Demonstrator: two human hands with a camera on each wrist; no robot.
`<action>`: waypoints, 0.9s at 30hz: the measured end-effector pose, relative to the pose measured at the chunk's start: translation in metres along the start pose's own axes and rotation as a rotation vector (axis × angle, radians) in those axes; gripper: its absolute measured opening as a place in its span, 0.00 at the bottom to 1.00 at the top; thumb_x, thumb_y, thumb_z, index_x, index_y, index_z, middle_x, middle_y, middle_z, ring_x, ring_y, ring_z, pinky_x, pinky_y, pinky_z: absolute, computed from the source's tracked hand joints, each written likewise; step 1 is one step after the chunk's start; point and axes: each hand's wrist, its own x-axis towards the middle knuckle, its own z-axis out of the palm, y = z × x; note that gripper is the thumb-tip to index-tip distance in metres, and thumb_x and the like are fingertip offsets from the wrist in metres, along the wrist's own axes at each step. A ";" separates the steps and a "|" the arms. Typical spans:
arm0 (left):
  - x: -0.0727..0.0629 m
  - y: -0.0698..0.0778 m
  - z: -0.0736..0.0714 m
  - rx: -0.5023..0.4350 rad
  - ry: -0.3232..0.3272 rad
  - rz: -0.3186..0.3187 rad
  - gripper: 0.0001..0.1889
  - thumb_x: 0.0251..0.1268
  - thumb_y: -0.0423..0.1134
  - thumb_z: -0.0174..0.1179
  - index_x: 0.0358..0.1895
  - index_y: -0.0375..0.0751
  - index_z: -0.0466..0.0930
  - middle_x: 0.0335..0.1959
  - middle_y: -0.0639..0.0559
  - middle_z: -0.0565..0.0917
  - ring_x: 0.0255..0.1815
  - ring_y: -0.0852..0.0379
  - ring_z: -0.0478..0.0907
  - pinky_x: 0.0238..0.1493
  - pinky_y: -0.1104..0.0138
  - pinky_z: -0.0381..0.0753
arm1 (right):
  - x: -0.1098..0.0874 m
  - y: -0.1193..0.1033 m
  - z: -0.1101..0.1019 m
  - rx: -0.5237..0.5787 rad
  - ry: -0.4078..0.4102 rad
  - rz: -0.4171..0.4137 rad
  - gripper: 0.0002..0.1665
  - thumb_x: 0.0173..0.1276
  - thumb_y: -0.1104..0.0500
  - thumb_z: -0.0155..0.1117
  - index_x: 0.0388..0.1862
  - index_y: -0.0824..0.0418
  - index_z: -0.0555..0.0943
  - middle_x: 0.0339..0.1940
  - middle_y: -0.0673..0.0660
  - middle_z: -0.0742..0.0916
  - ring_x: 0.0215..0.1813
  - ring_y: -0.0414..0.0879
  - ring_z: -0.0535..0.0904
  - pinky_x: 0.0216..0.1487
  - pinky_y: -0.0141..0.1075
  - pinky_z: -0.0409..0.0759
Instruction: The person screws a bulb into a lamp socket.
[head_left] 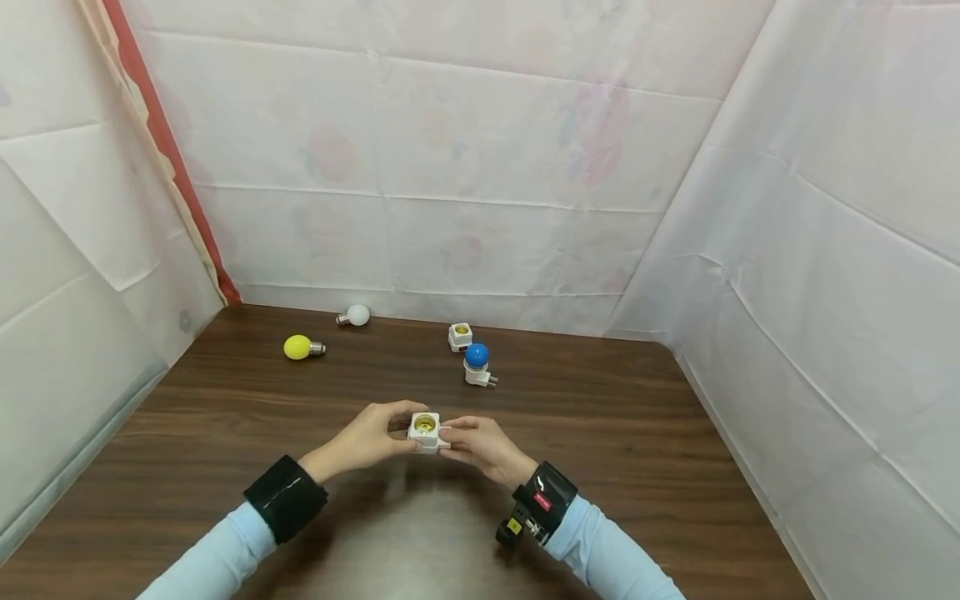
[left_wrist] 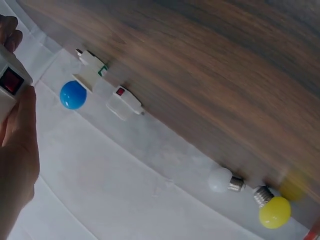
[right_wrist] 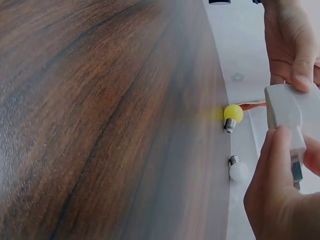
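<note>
Both hands hold one white plug-in bulb socket (head_left: 424, 429) above the table, its brass-coloured opening facing up in the head view. My left hand (head_left: 367, 439) grips the socket's left side between thumb and fingers. On the other side, my right hand (head_left: 486, 448) pinches the narrower plug end; metal prongs (right_wrist: 296, 171) show beside its fingers in the right wrist view. A red switch (left_wrist: 11, 80) is visible on the socket's side in the left wrist view. Beyond the hands stands a blue bulb (head_left: 477, 356) seated in another white socket (head_left: 476, 377) with two prongs.
A second loose white socket (head_left: 460, 337) stands just behind the blue bulb. Toward the back left lie a yellow bulb (head_left: 297, 347) and a white bulb (head_left: 358, 315), both with metal screw bases. White sheeting (head_left: 465, 167) walls the wooden table (head_left: 637, 442) at the back and sides.
</note>
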 end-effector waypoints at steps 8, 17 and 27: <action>0.002 -0.029 -0.056 0.107 0.222 -0.032 0.19 0.64 0.40 0.56 0.58 0.40 0.72 0.56 0.43 0.77 0.53 0.47 0.76 0.53 0.50 0.74 | -0.001 0.001 -0.011 0.046 0.018 0.002 0.21 0.63 0.65 0.60 0.54 0.74 0.72 0.42 0.60 0.79 0.38 0.43 0.80 0.47 0.34 0.80; -0.001 -0.096 -0.148 0.343 0.519 -0.327 0.18 0.69 0.34 0.43 0.59 0.30 0.69 0.56 0.26 0.71 0.36 0.42 0.71 0.35 0.59 0.68 | -0.010 0.001 -0.022 0.031 0.009 0.017 0.22 0.63 0.63 0.61 0.54 0.73 0.72 0.48 0.62 0.78 0.40 0.45 0.80 0.48 0.36 0.80; -0.014 -0.139 -0.141 0.351 0.318 -0.445 0.28 0.59 0.30 0.55 0.63 0.26 0.60 0.60 0.22 0.63 0.57 0.29 0.63 0.56 0.40 0.63 | -0.026 0.010 -0.024 0.039 0.010 0.047 0.22 0.63 0.63 0.61 0.54 0.73 0.72 0.44 0.62 0.79 0.39 0.44 0.80 0.47 0.35 0.81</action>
